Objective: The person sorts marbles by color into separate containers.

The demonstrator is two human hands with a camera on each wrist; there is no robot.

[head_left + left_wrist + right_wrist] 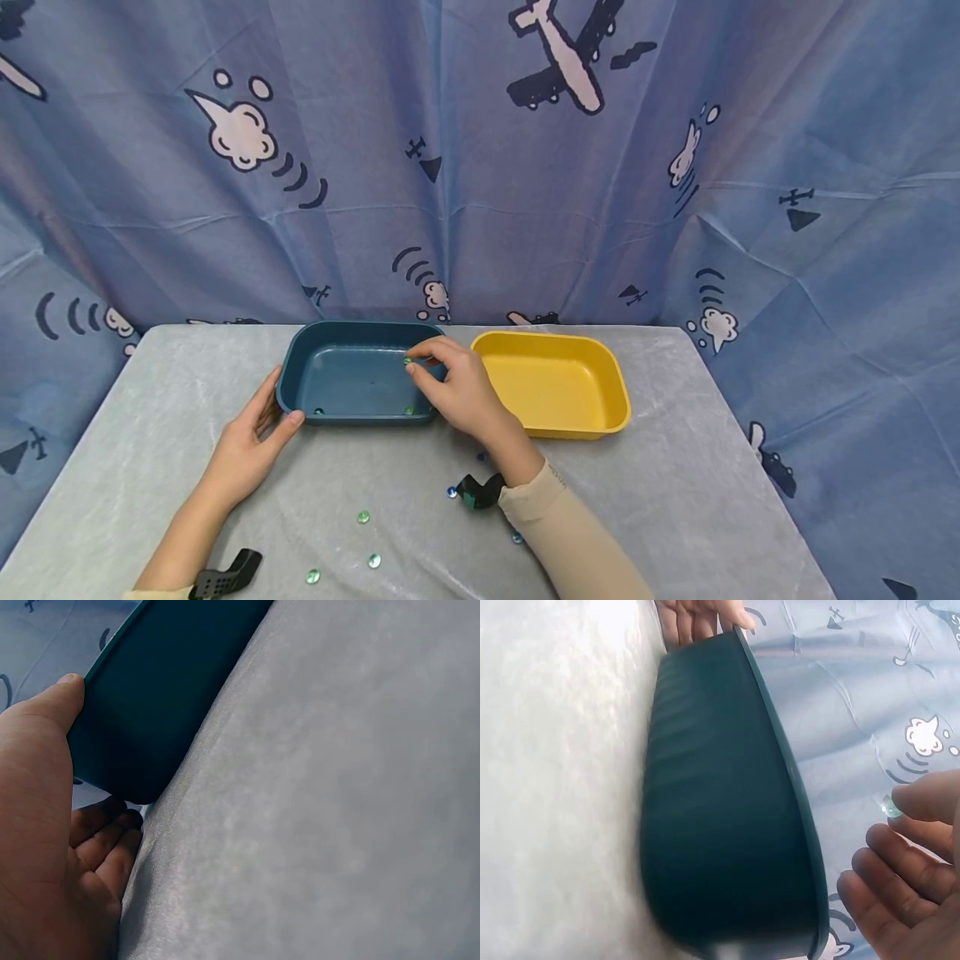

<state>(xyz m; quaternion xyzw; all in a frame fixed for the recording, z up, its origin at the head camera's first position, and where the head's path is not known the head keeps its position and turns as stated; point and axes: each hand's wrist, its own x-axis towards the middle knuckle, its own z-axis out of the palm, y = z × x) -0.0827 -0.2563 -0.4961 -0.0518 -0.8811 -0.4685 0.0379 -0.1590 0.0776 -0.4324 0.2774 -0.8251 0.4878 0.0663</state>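
My right hand pinches a green glass gem between thumb and fingertips, above the right end of a dark blue plastic bin. In the right wrist view, the other fingers are loosely bent. My left hand holds the bin's front left corner, its thumb at the front rim and its fingers round the left side. Two green gems, one at the left and one at the right, lie in the bin along its front wall.
A yellow bin stands to the right of the blue one. Several green gems lie on the grey cloth nearer the front. Blue gems lie near my right forearm. A patterned blue curtain hangs behind the table.
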